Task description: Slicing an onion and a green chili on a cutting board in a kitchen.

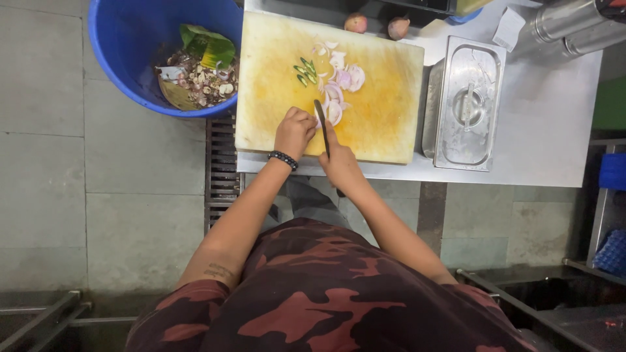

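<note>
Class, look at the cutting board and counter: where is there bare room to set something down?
The cutting board is bare left of the green chillies, and the steel counter right of the lidded steel container. Crowded: around the sliced onions, knife and both hands.

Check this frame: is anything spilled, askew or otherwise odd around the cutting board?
Nothing stands out. The sliced onion and green chilli pieces lie on the cutting board, the right hand holds the knife, the left hand rests beside it, and scraps sit inside the blue tub.
</note>
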